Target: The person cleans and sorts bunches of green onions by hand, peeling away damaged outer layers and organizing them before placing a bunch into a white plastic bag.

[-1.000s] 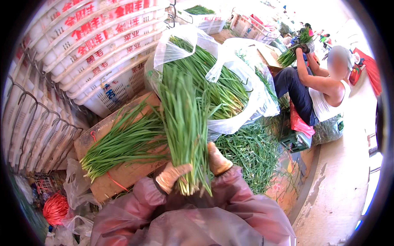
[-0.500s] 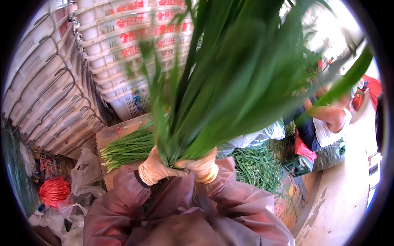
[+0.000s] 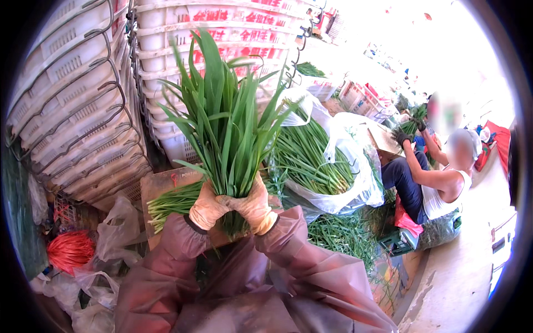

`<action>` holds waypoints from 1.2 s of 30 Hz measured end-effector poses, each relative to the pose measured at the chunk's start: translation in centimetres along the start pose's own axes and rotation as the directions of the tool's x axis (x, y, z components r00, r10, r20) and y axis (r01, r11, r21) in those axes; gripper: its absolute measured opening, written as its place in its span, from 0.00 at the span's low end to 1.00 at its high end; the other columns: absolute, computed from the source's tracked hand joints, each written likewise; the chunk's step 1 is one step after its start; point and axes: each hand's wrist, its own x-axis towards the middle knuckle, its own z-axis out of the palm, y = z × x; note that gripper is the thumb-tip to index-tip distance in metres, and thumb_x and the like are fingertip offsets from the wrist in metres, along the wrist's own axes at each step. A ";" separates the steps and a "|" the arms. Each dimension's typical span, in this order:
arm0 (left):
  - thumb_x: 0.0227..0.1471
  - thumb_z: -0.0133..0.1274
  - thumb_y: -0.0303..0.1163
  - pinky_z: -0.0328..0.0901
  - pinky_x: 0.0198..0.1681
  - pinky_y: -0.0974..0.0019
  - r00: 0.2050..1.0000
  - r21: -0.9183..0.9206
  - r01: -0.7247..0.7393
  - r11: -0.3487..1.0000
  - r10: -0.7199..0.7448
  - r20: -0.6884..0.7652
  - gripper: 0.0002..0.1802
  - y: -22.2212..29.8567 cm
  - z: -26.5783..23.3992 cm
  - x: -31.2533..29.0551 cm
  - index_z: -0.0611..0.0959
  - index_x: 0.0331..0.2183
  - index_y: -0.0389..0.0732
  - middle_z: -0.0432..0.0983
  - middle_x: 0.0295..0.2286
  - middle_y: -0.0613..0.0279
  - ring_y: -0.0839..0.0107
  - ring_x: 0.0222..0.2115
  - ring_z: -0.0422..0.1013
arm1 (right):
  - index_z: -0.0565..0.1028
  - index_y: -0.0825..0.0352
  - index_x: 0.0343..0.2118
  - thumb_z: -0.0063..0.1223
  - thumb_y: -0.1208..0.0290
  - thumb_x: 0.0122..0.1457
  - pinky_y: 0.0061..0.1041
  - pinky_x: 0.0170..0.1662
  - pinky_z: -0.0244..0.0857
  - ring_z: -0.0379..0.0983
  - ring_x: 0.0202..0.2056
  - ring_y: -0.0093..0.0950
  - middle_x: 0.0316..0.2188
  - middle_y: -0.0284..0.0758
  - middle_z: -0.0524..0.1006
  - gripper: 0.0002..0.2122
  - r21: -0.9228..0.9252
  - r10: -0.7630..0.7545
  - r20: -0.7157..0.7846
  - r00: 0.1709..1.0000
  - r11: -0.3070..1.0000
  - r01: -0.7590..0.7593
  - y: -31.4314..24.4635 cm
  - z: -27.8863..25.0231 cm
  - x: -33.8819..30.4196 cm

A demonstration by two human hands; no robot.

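A thick bunch of garlic chives (image 3: pixel 227 133) stands upright before me, its flat green leaves fanning out at the top. My left hand (image 3: pixel 205 207) and my right hand (image 3: pixel 254 206), both in pale gloves, wrap round its lower part from either side, thumbs meeting at the front. Below the hands, the stem ends are partly hidden. Behind my left hand, more chives (image 3: pixel 176 201) lie on a brown board (image 3: pixel 157 186), pale ends toward the left. A large open plastic bag (image 3: pixel 363 191) to the right holds many more long green stems (image 3: pixel 313 152).
Tall stacks of white plastic crates (image 3: pixel 72 122) with metal handles rise at left and behind. Red plastic strips (image 3: pixel 70 251) and crumpled bags (image 3: pixel 114 236) lie at lower left. Loose green leaves (image 3: pixel 344 236) cover the ground at right. A seated person (image 3: pixel 438 186) handles greens farther right.
The bunch, blurred and leaning right across the view before, now stands upright and lower. Both hands still grip it. More of the plastic bag and the seated person shows.
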 end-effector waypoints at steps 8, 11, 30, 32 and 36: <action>0.34 0.67 0.26 0.64 0.49 0.62 0.982 0.362 -0.180 0.915 0.149 0.114 0.38 1.2 0.8 -2.1 0.69 0.49 0.35 0.71 0.45 0.59 0.68 0.45 0.68 | 0.64 0.69 0.50 0.77 0.64 0.26 0.29 0.52 0.60 0.67 0.46 0.27 0.45 0.34 0.71 0.43 -0.151 0.165 0.182 0.969 0.979 -0.138 -1.1 -3.3 -2.6; 0.34 0.67 0.28 0.63 0.49 0.63 0.993 -0.075 -0.034 0.997 0.042 0.107 0.36 3.4 5.9 -2.7 0.70 0.48 0.34 0.72 0.44 0.57 0.68 0.44 0.69 | 0.68 0.69 0.47 0.75 0.63 0.28 0.30 0.51 0.61 0.68 0.45 0.29 0.44 0.35 0.72 0.39 -0.166 0.228 0.294 0.928 0.969 -0.185 -6.0 -4.2 -2.0; 0.52 0.42 0.60 0.66 0.45 0.60 0.540 -0.200 0.772 0.604 -0.455 0.708 0.41 0.8 17.3 -11.3 0.70 0.50 0.30 0.75 0.39 0.47 0.61 0.39 0.73 | 0.77 0.66 0.34 0.57 0.71 0.50 0.25 0.36 0.66 0.72 0.33 0.24 0.30 0.34 0.77 0.09 -0.572 -0.330 -0.375 0.866 0.818 0.064 -17.0 -17.8 -9.8; 0.54 0.40 0.60 0.66 0.46 0.59 0.394 -0.316 0.918 0.239 -0.476 0.786 0.40 -3.6 20.5 -11.5 0.69 0.51 0.31 0.74 0.40 0.46 0.61 0.40 0.72 | 0.74 0.66 0.37 0.51 0.71 0.52 0.30 0.37 0.65 0.71 0.34 0.30 0.29 0.36 0.74 0.10 -0.636 -0.506 -0.252 0.825 0.729 0.254 -13.7 -18.0 -11.4; 0.54 0.37 0.61 0.61 0.51 0.59 0.812 -0.711 0.506 0.489 0.007 0.583 0.41 -6.0 26.6 -10.3 0.63 0.55 0.34 0.71 0.40 0.50 0.55 0.42 0.68 | 0.74 0.62 0.31 0.52 0.72 0.44 0.34 0.38 0.61 0.68 0.25 0.33 0.19 0.31 0.68 0.09 -0.756 -0.263 0.163 0.951 0.587 0.291 -14.2 -15.6 -15.2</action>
